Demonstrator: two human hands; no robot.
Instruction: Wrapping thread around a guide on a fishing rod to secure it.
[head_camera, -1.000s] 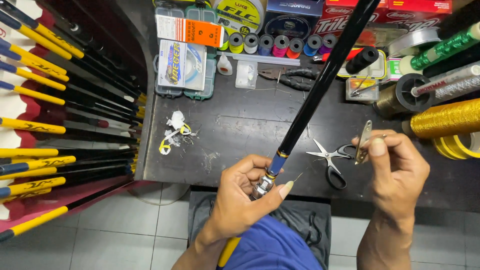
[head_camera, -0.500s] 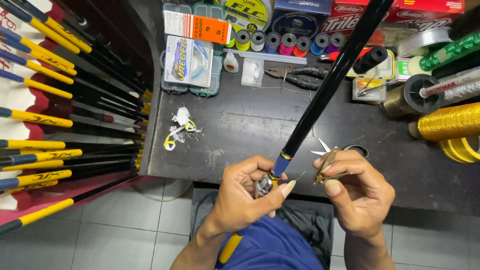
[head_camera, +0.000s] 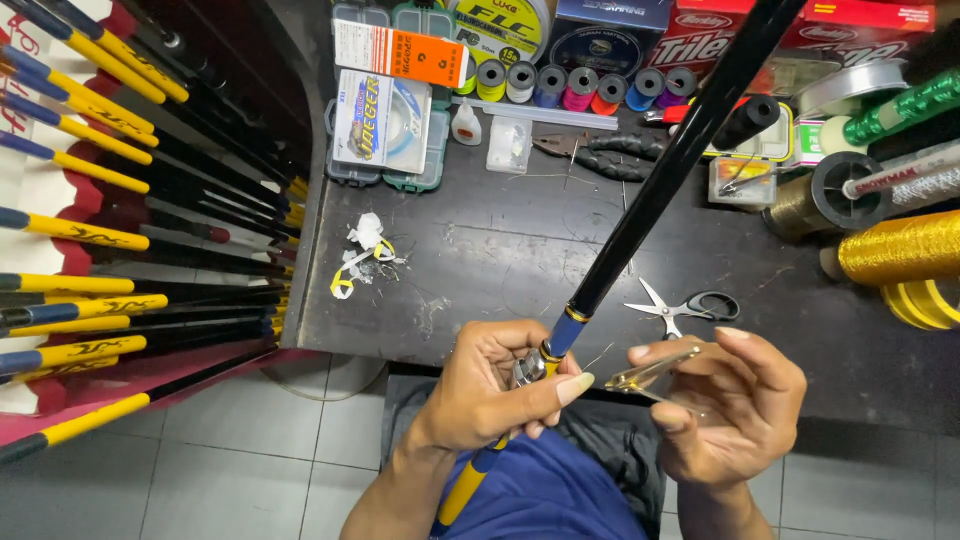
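Note:
My left hand (head_camera: 495, 390) grips a long black fishing rod (head_camera: 665, 175) at its blue and gold band, thumb pressed by a small silver fitting on the shaft. The rod runs up and to the right over the dark workbench (head_camera: 480, 260); its yellow lower part (head_camera: 462, 490) crosses my lap. My right hand (head_camera: 725, 405) pinches a small flat gold-coloured metal tool (head_camera: 650, 372), its tip pointing at the fitting, a few centimetres away.
Black-handled scissors (head_camera: 685, 305) lie on the bench just beyond my right hand. Thread spools (head_camera: 575, 85), tackle boxes (head_camera: 385, 120), pliers (head_camera: 600, 155) and gold thread cones (head_camera: 900, 245) crowd the back and right. Yellow-and-black rods (head_camera: 110, 250) fill a rack at left. Paper scraps (head_camera: 360, 250) lie near the bench edge.
My right hand moved left and down from beside the scissors toward the rod, bringing the gold tool close to the fitting. My left hand kept its grip on the rod.

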